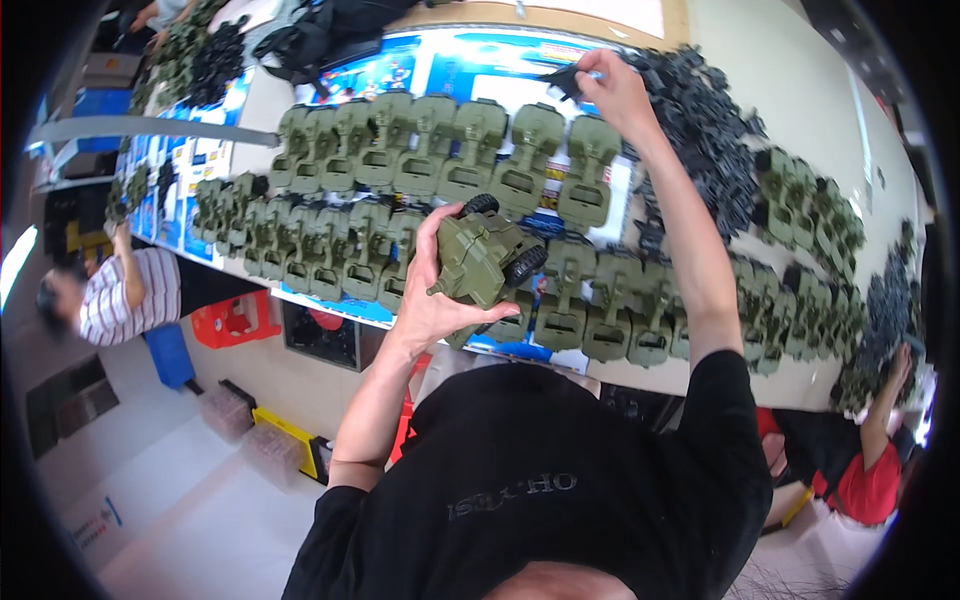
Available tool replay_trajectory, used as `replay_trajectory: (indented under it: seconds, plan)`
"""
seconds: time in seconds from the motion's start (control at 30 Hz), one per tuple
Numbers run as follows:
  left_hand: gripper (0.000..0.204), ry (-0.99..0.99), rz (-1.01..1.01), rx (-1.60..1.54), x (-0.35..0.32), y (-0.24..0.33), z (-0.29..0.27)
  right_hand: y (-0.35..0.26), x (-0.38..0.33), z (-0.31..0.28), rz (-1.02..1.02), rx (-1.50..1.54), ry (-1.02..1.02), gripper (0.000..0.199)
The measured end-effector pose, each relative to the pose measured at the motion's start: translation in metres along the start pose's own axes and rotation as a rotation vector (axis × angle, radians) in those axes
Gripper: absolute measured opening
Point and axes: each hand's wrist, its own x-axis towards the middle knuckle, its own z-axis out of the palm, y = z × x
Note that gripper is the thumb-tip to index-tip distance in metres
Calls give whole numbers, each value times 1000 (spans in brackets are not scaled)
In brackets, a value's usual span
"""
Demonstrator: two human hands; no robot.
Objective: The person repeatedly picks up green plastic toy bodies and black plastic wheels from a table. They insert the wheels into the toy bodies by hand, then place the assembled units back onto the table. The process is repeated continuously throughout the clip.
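An olive-green toy army vehicle (pixel 478 262) with black wheels is gripped in my left hand (pixel 425 300), above the front edge of the table. The thumb and fingers wrap round its body, and two black wheels face up and to the right. Farther off, at the back of the table, my right hand (pixel 614 92) pinches a small black plastic part (pixel 562 82) between thumb and fingers. Beside that hand lies a heap of black plastic parts (pixel 700 125). Green toy vehicle bodies (pixel 590 175) stand in a back row, and more green bodies (pixel 350 245) line the front.
More green bodies (pixel 810 200) and a grey-black heap (pixel 885 310) lie at the right. A black bag (pixel 320 45) sits at the back. People work at both ends: a striped shirt (pixel 130 295) left, a red sleeve (pixel 868 487) right. A red stool (pixel 235 320) stands below.
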Motion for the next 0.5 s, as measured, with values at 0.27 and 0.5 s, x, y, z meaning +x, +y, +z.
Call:
replay_trajectory:
  seconds: [0.27, 0.5]
  plan:
    - [103, -285, 35, 0, 0, 14, 33, -109, -212, -4, -286, -309, 390, 30]
    - [103, -442, 11, -143, -7, 23, 34, -103, -250, 26, 114, 587, 445, 36]
